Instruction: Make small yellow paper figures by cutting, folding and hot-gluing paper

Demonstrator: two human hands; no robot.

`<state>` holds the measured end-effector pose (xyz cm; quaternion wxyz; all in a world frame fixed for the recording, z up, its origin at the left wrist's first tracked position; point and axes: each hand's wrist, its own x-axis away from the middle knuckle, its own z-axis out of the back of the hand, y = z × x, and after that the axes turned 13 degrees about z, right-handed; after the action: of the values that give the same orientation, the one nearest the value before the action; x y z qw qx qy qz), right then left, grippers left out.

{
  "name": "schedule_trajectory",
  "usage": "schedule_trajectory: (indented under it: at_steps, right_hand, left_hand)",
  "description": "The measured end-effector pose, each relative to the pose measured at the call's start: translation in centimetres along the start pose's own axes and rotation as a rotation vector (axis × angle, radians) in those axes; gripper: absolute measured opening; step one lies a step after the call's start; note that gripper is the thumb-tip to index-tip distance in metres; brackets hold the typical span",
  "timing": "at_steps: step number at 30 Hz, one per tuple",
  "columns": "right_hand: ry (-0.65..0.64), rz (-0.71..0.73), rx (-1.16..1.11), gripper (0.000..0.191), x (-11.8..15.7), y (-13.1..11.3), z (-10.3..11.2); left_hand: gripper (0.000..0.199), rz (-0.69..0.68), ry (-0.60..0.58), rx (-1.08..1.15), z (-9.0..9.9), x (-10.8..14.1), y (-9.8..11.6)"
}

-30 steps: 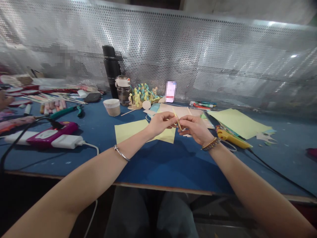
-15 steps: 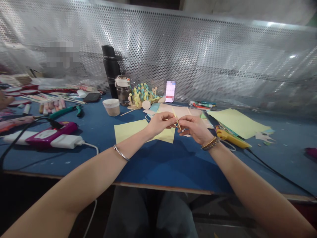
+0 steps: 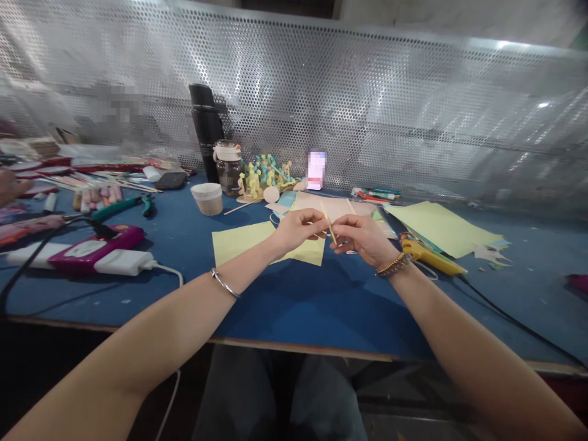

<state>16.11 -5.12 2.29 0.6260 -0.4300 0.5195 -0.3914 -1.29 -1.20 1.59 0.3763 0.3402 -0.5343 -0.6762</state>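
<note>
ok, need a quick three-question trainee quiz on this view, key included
1. What do the left hand and the right hand hold between their fingertips?
2. True or false: the yellow corded tool lies to the left of both hands.
3. Which side is the silver bangle worn on? A) right B) left C) both

Key:
1. A thin yellow strip.
2. False; the yellow corded tool lies to their right.
3. B
</note>
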Motion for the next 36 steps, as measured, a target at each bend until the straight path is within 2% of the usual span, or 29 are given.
schedule_trajectory:
  at_steps: [36]
  right_hand:
    - [-0.024, -0.029, -0.012, 0.022, 0.02, 0.27, 0.39]
  left_hand:
    - [0.025, 0.002, -0.024, -0.002, 0.13, -0.02, -0.14]
